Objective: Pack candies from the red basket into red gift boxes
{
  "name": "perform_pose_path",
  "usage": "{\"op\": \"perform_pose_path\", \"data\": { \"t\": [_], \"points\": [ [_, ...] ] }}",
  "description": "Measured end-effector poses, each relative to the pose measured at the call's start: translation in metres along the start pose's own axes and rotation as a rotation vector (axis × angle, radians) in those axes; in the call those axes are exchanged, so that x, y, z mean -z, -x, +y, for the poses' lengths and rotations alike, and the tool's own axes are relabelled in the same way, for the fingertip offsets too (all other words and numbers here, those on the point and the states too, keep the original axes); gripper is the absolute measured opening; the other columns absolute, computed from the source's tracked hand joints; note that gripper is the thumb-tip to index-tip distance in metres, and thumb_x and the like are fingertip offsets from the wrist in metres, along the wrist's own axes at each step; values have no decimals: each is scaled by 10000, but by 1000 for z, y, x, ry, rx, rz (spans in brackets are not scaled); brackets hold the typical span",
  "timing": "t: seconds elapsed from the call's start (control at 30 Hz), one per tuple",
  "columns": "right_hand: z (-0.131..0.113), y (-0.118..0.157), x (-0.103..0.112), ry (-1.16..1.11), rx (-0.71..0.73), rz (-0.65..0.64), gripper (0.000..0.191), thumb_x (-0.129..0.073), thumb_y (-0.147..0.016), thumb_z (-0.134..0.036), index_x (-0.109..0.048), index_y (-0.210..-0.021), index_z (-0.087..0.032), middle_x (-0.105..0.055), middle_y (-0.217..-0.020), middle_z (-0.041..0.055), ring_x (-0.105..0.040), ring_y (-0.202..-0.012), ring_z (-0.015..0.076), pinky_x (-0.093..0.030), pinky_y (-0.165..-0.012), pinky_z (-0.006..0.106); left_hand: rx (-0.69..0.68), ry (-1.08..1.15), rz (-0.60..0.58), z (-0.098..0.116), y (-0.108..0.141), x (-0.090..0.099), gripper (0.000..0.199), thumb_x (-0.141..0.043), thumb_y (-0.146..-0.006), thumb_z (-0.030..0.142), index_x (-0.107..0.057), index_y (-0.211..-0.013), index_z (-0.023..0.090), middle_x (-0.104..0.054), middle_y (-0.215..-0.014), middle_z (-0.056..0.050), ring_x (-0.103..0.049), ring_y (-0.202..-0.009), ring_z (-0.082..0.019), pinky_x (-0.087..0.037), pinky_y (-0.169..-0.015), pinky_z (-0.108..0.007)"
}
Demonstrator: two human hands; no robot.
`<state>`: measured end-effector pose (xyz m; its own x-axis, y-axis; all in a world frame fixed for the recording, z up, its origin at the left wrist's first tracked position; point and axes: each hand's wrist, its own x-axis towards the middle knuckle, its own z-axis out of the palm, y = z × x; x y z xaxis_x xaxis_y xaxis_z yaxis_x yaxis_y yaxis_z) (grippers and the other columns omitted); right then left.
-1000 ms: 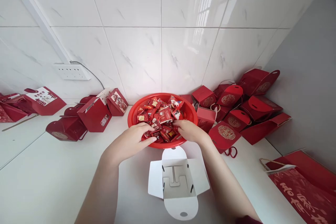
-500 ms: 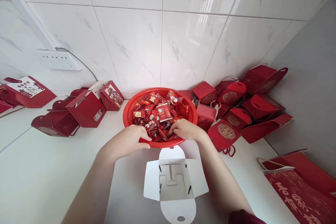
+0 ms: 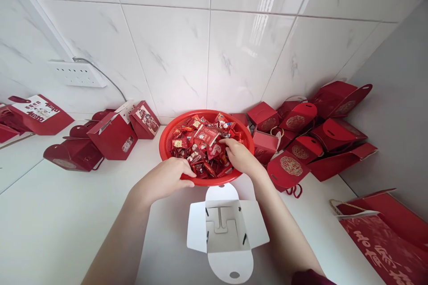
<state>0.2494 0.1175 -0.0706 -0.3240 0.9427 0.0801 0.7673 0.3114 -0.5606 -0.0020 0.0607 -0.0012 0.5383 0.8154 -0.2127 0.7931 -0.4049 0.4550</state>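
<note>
A red plastic basket (image 3: 207,181) with perforated sides is heaped with wrapped candies (image 3: 197,156), mostly in red wrappers. My left hand (image 3: 170,171) grips its near-left rim, thumb outside and fingers over the edge. Over the right part of the heap, my right hand (image 3: 239,155) touches the candies, index finger stretched out and thumb lower down; its other fingers are partly hidden. Directly in front of the basket stands a white-lined box (image 3: 222,238) with its flaps spread apart and nothing visible inside.
Red gift boxes (image 3: 289,169) crowd the right side, and more red boxes (image 3: 112,136) stand at the left. A red paper bag (image 3: 381,245) lies at the right front. Behind is a tiled wall (image 3: 167,53) with a power strip (image 3: 78,74).
My right hand has moved up and farther over the candies, its index finger now extended, and some candies there have shifted. My left hand stays on the rim. The view has moved slightly.
</note>
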Motion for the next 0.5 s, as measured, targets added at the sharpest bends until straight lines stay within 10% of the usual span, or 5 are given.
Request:
{"op": "perform_pose_path", "data": {
  "t": [0.5],
  "points": [
    [6, -21, -8, 241, 48, -175, 403, -805, -680, -238, -645, -1048, -197, -678, -1066, 84, -599, -996, 247, -438, -793, 291, -78, 16, 28, -2, 1, -3, 248, -587, -867, 380, -781, -960, 255, -725, -1013, -49, -670, -930, -236, -470, -803, -297]
  ]
}}
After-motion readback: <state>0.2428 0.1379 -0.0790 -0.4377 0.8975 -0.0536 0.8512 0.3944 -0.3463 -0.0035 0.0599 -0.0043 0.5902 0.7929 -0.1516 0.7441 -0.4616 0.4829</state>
